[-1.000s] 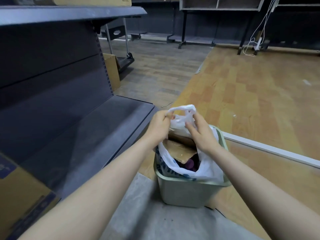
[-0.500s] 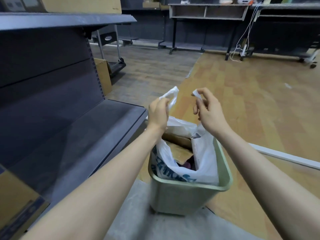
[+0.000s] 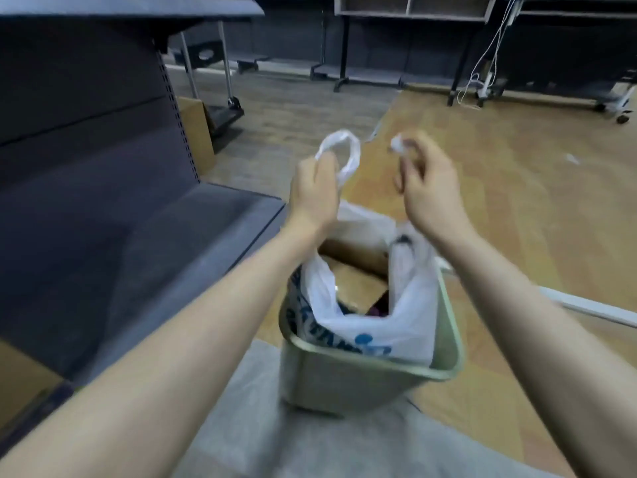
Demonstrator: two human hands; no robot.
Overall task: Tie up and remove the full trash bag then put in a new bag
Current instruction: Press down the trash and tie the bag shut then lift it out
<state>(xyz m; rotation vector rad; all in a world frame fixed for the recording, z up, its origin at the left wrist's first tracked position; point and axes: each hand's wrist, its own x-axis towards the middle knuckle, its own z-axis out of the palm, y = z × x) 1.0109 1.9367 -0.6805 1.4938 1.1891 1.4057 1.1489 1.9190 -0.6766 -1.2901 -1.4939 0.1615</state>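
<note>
The white trash bag (image 3: 375,319) sits in a pale green bin (image 3: 348,377) on the floor at about 6 o'clock from the two hands, which are raised above it and held a little apart. The left hand (image 3: 312,198), at 9 o'clock of the pair, grips one bag handle (image 3: 339,153), whose loop stands up above the fingers. The right hand (image 3: 431,191), at 3 o'clock, pinches the other handle's end (image 3: 396,144) between curled fingertips; this part is blurred. The bag's mouth hangs open between the wrists, showing brown cardboard (image 3: 355,270) and something dark inside. Blue print runs along the bag's near side.

The bin stands where a grey mat (image 3: 262,426) meets a wood-patterned floor (image 3: 499,208). At 9 o'clock runs dark grey store shelving (image 3: 103,188), with a cardboard box (image 3: 198,132) leaning at its far end. At 12 o'clock more dark racks (image 3: 410,15) line the room's far side, and white cables (image 3: 482,67) dangle at 1 o'clock.
</note>
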